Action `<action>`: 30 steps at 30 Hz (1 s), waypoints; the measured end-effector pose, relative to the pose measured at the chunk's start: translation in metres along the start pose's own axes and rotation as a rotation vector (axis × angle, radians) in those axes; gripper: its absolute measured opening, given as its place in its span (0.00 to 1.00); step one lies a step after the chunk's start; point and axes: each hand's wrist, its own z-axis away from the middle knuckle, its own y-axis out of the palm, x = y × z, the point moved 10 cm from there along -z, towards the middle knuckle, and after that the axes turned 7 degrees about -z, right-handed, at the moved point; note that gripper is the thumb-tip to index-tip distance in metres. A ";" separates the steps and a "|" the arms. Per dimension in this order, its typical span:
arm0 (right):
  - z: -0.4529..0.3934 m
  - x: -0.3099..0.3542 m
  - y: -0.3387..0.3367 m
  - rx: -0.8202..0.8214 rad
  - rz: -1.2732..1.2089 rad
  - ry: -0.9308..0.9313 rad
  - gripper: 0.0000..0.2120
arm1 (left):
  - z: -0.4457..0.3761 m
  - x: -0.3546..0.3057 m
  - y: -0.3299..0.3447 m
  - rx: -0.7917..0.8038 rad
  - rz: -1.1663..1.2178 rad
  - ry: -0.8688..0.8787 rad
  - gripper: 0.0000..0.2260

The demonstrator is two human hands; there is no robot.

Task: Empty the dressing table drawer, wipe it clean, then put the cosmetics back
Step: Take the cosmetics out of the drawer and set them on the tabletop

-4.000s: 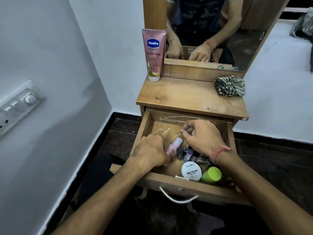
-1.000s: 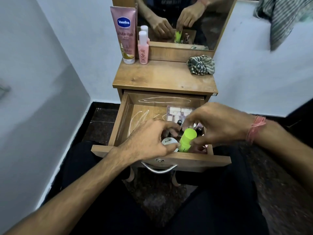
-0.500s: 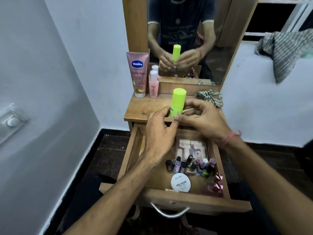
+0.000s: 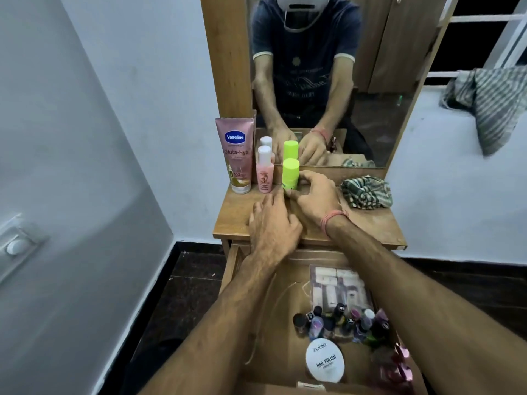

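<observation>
A lime-green bottle (image 4: 290, 173) stands upright on the dressing table top (image 4: 370, 220), beside a small pink bottle (image 4: 265, 173) and a pink Vaseline tube (image 4: 236, 155). My right hand (image 4: 313, 196) curls around the green bottle's base. My left hand (image 4: 273, 223) rests just left of it, fingertips near the bottle's foot. Below, the open drawer (image 4: 236, 269) holds several nail polish bottles (image 4: 339, 320), a white round nail polish remover tub (image 4: 325, 360), a clear pack (image 4: 339, 283) and pink items (image 4: 399, 366) at the right.
A checked cloth (image 4: 366, 192) lies crumpled on the table's right side. The mirror (image 4: 328, 81) behind reflects a person and both hands. White walls close in left and right; a switch plate (image 4: 17, 246) sits on the left wall. A striped cloth (image 4: 493, 104) hangs at the right.
The green bottle went from the drawer, up through the air, onto the table top beside the small pink bottle. Both hands moved up and forward with it.
</observation>
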 end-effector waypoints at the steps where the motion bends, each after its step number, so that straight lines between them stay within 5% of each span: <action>1: -0.004 -0.003 0.003 -0.003 0.019 0.005 0.17 | -0.001 0.000 0.001 0.012 -0.017 -0.001 0.31; 11: -0.011 -0.016 0.008 -0.005 -0.019 0.082 0.13 | -0.009 -0.002 0.011 0.096 -0.046 -0.020 0.35; 17: 0.009 -0.013 -0.010 0.062 -0.020 0.139 0.23 | -0.004 0.004 0.008 0.079 0.094 -0.062 0.35; 20: 0.047 0.001 -0.045 0.144 0.032 0.050 0.12 | 0.012 0.003 0.005 0.115 0.172 -0.085 0.34; 25: 0.153 0.013 -0.100 0.561 0.254 -0.052 0.04 | 0.106 -0.043 -0.008 0.039 0.126 0.226 0.22; 30: 0.227 0.000 -0.132 0.755 0.502 -0.103 0.04 | 0.182 -0.077 0.023 0.293 0.204 0.472 0.07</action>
